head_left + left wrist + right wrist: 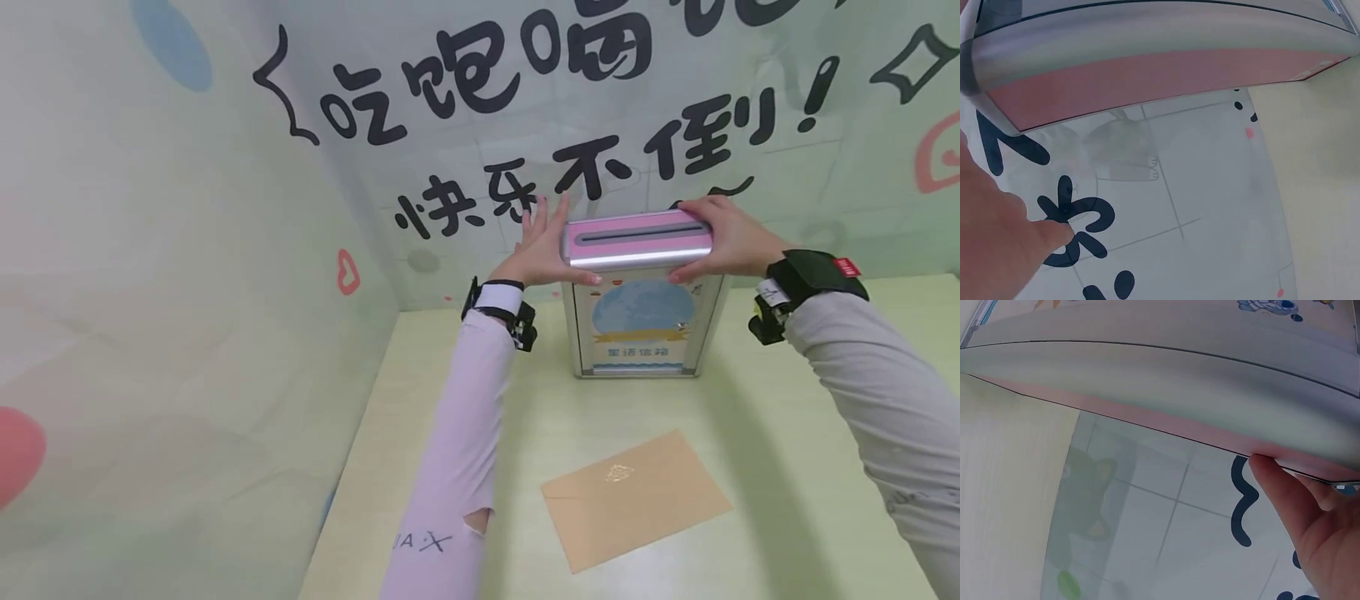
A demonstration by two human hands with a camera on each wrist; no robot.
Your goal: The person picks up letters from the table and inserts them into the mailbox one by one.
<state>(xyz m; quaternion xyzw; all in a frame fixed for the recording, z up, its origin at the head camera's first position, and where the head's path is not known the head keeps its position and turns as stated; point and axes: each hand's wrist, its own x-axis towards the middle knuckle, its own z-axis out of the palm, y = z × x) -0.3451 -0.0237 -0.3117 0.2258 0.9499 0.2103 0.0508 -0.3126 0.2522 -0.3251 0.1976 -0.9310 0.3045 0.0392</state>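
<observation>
A metal mailbox point(637, 329) with a pink slotted lid point(637, 237) stands upright at the back of the table. My left hand point(542, 246) presses flat against the lid's left end, fingers straight and pointing up, thumb along the front edge. My right hand point(727, 240) wraps round the lid's right end, thumb at the front and fingers over the back. In the left wrist view the lid point(1147, 69) fills the top, with my left hand point(997, 237) at the lower left. The right wrist view shows my right hand point(1316, 531) touching the lid's pink edge point(1166, 422).
A brown envelope point(636, 498) lies flat on the pale green table point(787, 433), nearer to me than the mailbox. Printed backdrop walls point(150, 292) close in the left side and the back, right behind the mailbox.
</observation>
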